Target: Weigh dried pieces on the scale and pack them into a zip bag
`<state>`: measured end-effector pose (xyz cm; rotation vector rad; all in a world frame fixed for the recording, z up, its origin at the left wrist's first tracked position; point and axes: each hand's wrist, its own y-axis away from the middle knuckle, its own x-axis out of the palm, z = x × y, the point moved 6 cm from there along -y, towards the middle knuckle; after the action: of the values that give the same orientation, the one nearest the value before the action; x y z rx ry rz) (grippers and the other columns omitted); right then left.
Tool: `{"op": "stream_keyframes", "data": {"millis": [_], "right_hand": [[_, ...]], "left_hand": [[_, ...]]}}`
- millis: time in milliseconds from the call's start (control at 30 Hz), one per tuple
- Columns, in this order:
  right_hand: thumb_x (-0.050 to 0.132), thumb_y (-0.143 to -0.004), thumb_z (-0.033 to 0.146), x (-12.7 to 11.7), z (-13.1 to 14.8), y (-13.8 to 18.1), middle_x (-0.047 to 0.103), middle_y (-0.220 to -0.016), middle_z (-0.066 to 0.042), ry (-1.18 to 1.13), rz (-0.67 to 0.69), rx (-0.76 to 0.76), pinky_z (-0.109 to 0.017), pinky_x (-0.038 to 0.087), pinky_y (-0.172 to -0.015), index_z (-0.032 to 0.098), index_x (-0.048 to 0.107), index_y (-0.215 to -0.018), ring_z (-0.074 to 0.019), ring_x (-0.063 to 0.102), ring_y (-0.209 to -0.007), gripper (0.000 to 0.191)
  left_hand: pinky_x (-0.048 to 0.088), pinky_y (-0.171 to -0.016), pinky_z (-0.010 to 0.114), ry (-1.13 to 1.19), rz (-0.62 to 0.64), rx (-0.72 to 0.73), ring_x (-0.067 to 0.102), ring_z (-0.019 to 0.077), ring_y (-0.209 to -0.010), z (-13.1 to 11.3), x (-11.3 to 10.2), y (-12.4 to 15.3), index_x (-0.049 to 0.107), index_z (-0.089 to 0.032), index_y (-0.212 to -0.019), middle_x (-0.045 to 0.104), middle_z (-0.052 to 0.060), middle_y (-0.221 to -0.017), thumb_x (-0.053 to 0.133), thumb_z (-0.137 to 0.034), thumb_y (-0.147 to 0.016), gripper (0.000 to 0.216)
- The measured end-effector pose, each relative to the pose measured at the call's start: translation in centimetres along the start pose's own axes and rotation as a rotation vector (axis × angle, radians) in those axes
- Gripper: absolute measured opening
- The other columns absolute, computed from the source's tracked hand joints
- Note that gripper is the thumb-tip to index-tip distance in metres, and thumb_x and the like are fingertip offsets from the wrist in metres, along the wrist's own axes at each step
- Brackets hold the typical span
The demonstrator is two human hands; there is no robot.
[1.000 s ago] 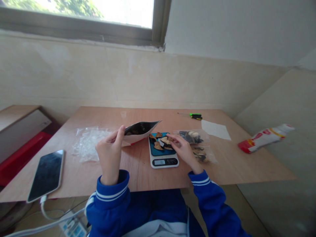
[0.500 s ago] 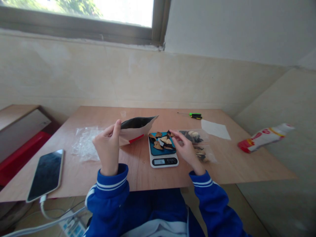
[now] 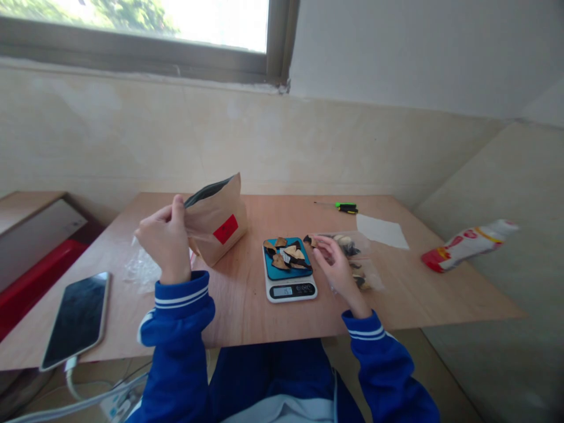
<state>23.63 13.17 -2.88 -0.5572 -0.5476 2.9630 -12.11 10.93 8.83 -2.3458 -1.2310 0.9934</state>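
Observation:
My left hand (image 3: 165, 238) is closed on the upper edge of a brown paper pouch (image 3: 233, 205) with a dark lining and a red label. The pouch is tilted, its mouth open. To its right stands a small white kitchen scale (image 3: 291, 292) with a blue top and a lit display. Several brown-and-black dried pieces (image 3: 293, 254), perhaps dried mushroom, lie on the scale. My right hand (image 3: 335, 264) pinches one dark dried piece (image 3: 309, 241) just off the scale's right edge. Beneath and behind that hand are clear bags (image 3: 362, 264) of similar dried pieces.
Crumpled clear plastic (image 3: 138, 267) lies left of the pouch, partly behind my left hand. A phone (image 3: 77, 317) with a cable rests at the left edge. Screwdrivers (image 3: 346, 207), a white sheet (image 3: 382, 231) and a red-and-white bottle (image 3: 467, 245) are on the right.
My left hand has moved left with the pouch, which now sits more upright and shows its red label. My right hand has moved slightly right, carrying a dried piece off the scale.

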Motion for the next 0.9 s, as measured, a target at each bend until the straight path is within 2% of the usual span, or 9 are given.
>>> {"op": "stream_keyframes", "data": {"millis": [133,233,300,333,400,467,567,767,900], "right_hand": [[0.055,-0.088,0.041,0.0,-0.1,0.2,0.063,-0.12,-0.013,-0.011,-0.008,-0.012,-0.038,0.051,-0.092,0.021,0.056,-0.113,-0.0232,0.061,-0.11,0.032],[0.053,-0.089,0.04,-0.1,-0.2,0.6,0.063,-0.12,-0.012,-0.001,-0.001,-0.015,-0.038,0.051,-0.092,0.021,0.056,-0.114,-0.0228,0.061,-0.109,0.031],[0.053,-0.09,0.04,-0.4,-0.5,0.9,0.063,-0.12,-0.011,0.01,-0.004,-0.007,-0.038,0.05,-0.092,0.022,0.056,-0.114,-0.0226,0.06,-0.11,0.031],[0.053,-0.09,0.04,-0.5,-0.6,1.2,0.063,-0.12,-0.011,0.015,-0.006,0.001,-0.039,0.05,-0.093,0.022,0.056,-0.115,-0.0226,0.06,-0.11,0.031],[0.053,-0.09,0.04,-1.0,-0.9,1.7,0.063,-0.121,-0.011,0.027,-0.012,0.017,-0.039,0.05,-0.093,0.022,0.056,-0.116,-0.0228,0.06,-0.111,0.031],[0.052,-0.09,0.041,-1.5,-1.2,2.5,0.063,-0.12,-0.011,0.05,-0.026,0.035,-0.039,0.05,-0.092,0.023,0.056,-0.116,-0.023,0.061,-0.11,0.032],[0.053,-0.089,0.042,-2.4,-1.7,4.0,0.064,-0.119,-0.012,0.094,-0.053,0.069,-0.038,0.052,-0.087,0.022,0.056,-0.117,-0.0232,0.062,-0.107,0.035],[0.055,-0.087,0.041,-3.6,-3.2,6.6,0.066,-0.115,-0.012,0.127,-0.1,0.118,-0.037,0.053,-0.082,0.021,0.06,-0.113,-0.0228,0.064,-0.101,0.033],[0.057,-0.085,0.038,-4.0,-3.8,7.3,0.068,-0.109,-0.012,0.173,-0.122,0.093,-0.037,0.055,-0.078,0.02,0.061,-0.111,-0.022,0.066,-0.091,0.032]], "left_hand": [[0.025,-0.055,0.03,-0.059,0.012,-0.019,0.037,0.0117,-0.051,-0.5,2.2,0.2,0.055,-0.017,-0.055,0.037,-0.002,-0.046,0.042,-0.054,-0.092,0.054],[0.036,-0.064,0.032,0.013,0.099,-0.028,0.054,0.02,-0.065,0.1,4.0,0.5,0.061,-0.019,-0.067,0.053,0.004,-0.058,0.03,-0.058,-0.094,0.057],[0.043,-0.078,0.036,0.151,0.153,-0.001,0.061,0.0246,-0.087,0.8,4.7,0.7,0.066,-0.019,-0.089,0.065,0.008,-0.082,0.021,-0.06,-0.095,0.061],[0.043,-0.087,0.038,0.225,0.174,0.012,0.06,0.0254,-0.099,1.1,4.9,0.8,0.064,-0.018,-0.101,0.066,0.01,-0.096,0.018,-0.061,-0.094,0.064],[0.04,-0.1,0.042,0.334,0.197,0.017,0.054,0.0255,-0.117,2.0,4.9,1.1,0.055,-0.017,-0.12,0.06,0.014,-0.12,0.015,-0.065,-0.092,0.068],[0.036,-0.106,0.045,0.365,0.19,0.009,0.049,0.0262,-0.124,2.8,4.7,1.5,0.047,-0.016,-0.126,0.053,0.017,-0.13,0.018,-0.066,-0.091,0.068],[0.032,-0.11,0.05,0.349,0.181,0.042,0.044,0.028,-0.129,3.7,4.0,2.2,0.044,-0.017,-0.126,0.048,0.017,-0.132,0.027,-0.064,-0.092,0.06],[0.044,-0.1,0.053,0.384,0.274,-0.043,0.051,0.0316,-0.122,6.6,4.4,4.5,0.042,-0.017,-0.124,0.044,0.018,-0.132,0.055,-0.058,-0.083,0.059],[0.043,-0.1,0.054,0.275,0.263,0.033,0.05,0.0327,-0.123,8.1,4.4,6.1,0.044,-0.017,-0.123,0.045,0.018,-0.131,0.059,-0.052,-0.08,0.058]]}}
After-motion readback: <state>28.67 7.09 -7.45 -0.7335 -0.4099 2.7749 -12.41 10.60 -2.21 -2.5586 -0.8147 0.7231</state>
